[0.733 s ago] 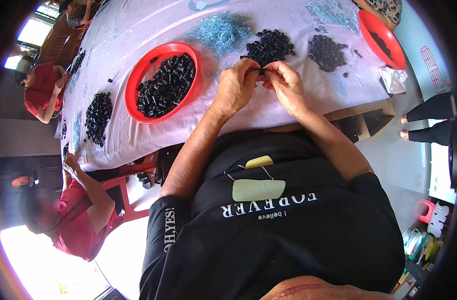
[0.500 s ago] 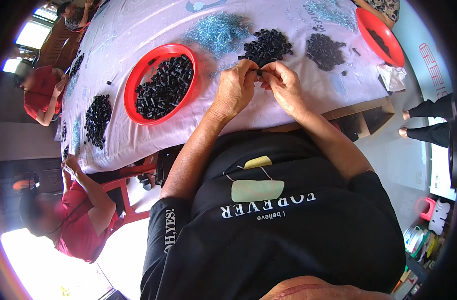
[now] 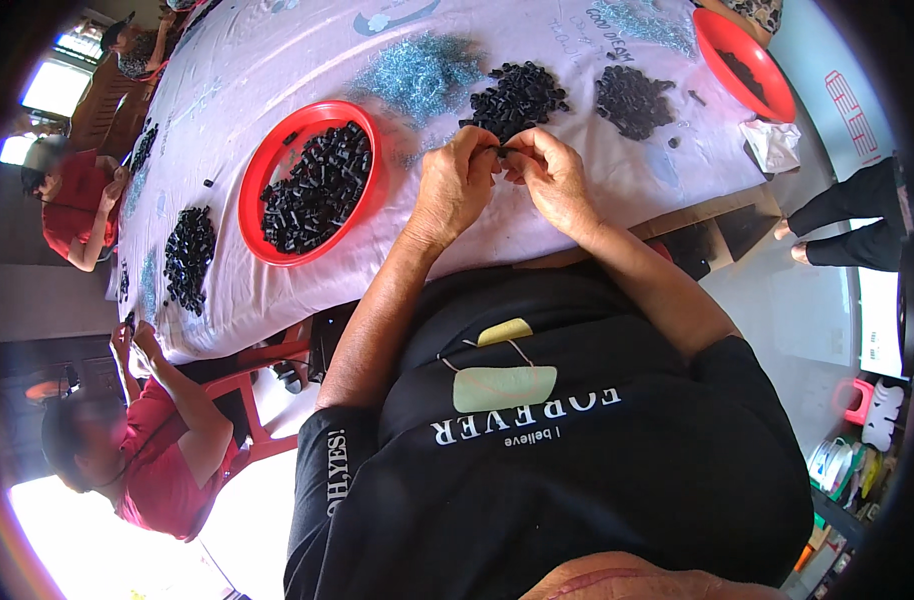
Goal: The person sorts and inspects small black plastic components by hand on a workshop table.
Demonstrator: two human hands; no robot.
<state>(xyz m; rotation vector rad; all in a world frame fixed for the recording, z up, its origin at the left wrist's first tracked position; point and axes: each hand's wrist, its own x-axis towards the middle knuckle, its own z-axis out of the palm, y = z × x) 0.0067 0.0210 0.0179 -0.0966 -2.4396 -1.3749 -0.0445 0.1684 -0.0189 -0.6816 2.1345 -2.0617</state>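
Observation:
My left hand (image 3: 454, 185) and my right hand (image 3: 549, 178) meet fingertip to fingertip above the near part of the cloth. Pinched between them is a small black part (image 3: 502, 152), mostly hidden by the fingers. Just beyond my fingers lies a heap of black cylindrical pieces (image 3: 517, 98). A pile of small clear-bluish pieces (image 3: 419, 78) spreads behind it to the left. Right of the black heap is a flatter pile of small black parts (image 3: 634, 102). A red basin (image 3: 249, 215) holding many black pieces stands left of my left hand.
A pale printed cloth (image 3: 307, 75) covers the table. Another red basin (image 3: 705, 45) and a crumpled white tissue (image 3: 772, 148) sit at its right edge. More black pieces (image 3: 190, 255) lie at left. People in red shirts (image 3: 172, 460) work along the left side; someone stands at right.
My hands stay together with the small black part between the fingertips. The whole view has shifted slightly, with the table's things lower and further left. The nearest co-worker's hands have moved a little.

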